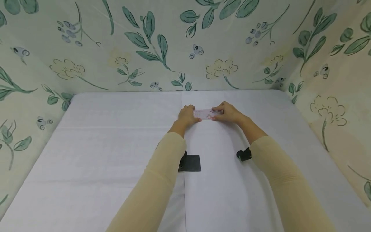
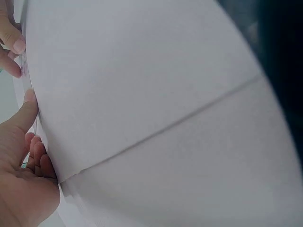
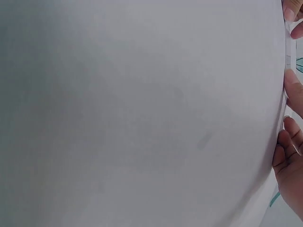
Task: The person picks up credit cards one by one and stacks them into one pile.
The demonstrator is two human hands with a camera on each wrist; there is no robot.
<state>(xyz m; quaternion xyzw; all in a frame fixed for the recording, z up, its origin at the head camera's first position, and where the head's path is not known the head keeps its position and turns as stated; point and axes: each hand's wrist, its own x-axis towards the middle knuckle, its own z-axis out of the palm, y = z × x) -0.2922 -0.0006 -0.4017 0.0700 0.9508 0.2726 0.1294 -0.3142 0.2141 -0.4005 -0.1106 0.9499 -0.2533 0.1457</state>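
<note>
A small flat pinkish rectangle (image 1: 202, 114), partly see-through with darker print toward its right end, lies near the far side of the white-covered table. My left hand (image 1: 187, 116) holds its left end between thumb and fingers. At the right end, thumb and fingers of my right hand (image 1: 228, 112) pinch it, covering that edge. The left wrist view has the left hand (image 2: 21, 156) at its left border, the rectangle seen edge-on. In the right wrist view the right hand (image 3: 291, 151) shows at the right border, with a thin strip of the rectangle (image 3: 288, 60) above the thumb.
A flat black rectangular object (image 1: 190, 163) lies on the table beside the left forearm, which overlaps its left end. A black device (image 1: 244, 154) sits at the right sleeve cuff. The white cloth (image 1: 116, 141) has crease lines. Leaf-patterned curtains (image 1: 162, 77) hang behind and beside the table.
</note>
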